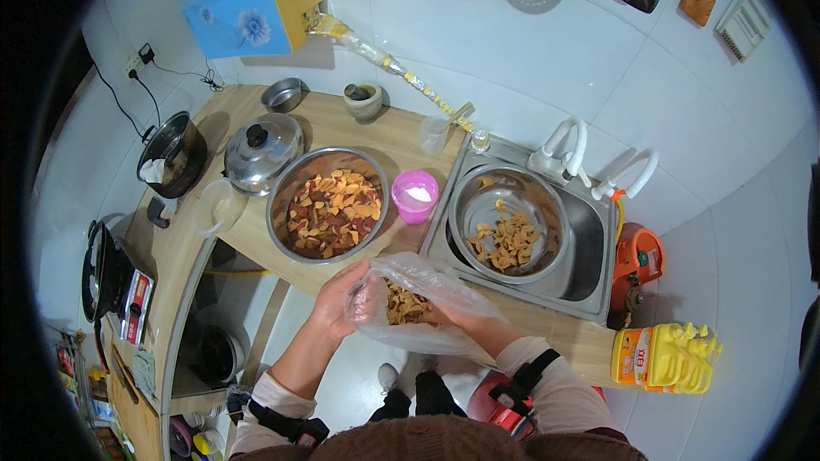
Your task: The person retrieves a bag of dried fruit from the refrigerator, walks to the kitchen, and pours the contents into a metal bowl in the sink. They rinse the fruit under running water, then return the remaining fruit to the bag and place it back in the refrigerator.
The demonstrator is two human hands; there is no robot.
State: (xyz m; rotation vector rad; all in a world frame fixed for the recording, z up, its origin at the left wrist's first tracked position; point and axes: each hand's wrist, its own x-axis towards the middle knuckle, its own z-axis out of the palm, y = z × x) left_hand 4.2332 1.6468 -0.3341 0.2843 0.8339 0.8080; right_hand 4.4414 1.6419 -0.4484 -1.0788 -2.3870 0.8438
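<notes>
A clear plastic bag (442, 337) full of tan dried slices (405, 305) is spread between my hands at the counter's front edge. My left hand (338, 298) grips the bag's left rim. Inside the bag's mouth reaches my right hand (451, 315), seen through the film, with its fingertips by the slices; whether it grasps any is hidden. Beyond the bag, a large steel basin (556, 230) rests on the sink and holds similar tan slices (509, 242). Left of it stands a steel bowl (275, 230) of orange and dark red pieces (333, 211).
Between bowl and basin sits a pink cup (415, 205) of white powder. A lidded pan (262, 153), a stone mortar (363, 104) and a dark pot (172, 157) stand farther back and left. White faucets (557, 150) rise behind the sink (586, 269). Yellow detergent bottles (679, 358) stand right.
</notes>
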